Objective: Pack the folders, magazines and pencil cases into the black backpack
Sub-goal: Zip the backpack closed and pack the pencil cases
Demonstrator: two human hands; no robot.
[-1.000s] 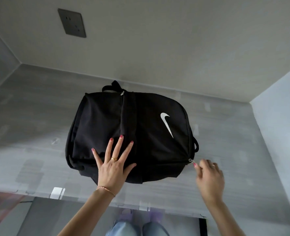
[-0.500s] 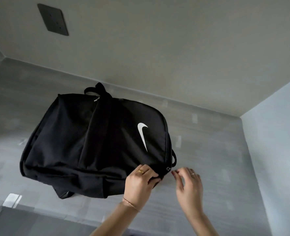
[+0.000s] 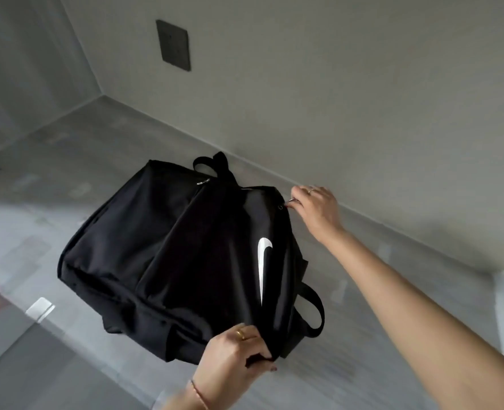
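Black fabric is filling the middle of the frame: the backpack (image 3: 185,261) is lying flat on the grey surface (image 3: 67,365), its long axis running from the lower centre up toward the wall, with the top loop at the far end. Starting at lower centre, the left hand (image 3: 233,359) is gripping the near right corner of the backpack, fingers curled into the cloth and bracing it. Moving right and up, the right hand (image 3: 315,208) is reaching to the far right corner, fingertips pinching what looks like the zip pull (image 3: 289,204) there. So the zip line is lying along the right edge, between the two hands. Opening it likely means the right hand drawing the pull along that edge while the left hand is holding the backpack still. No folders, magazines or cases are showing.
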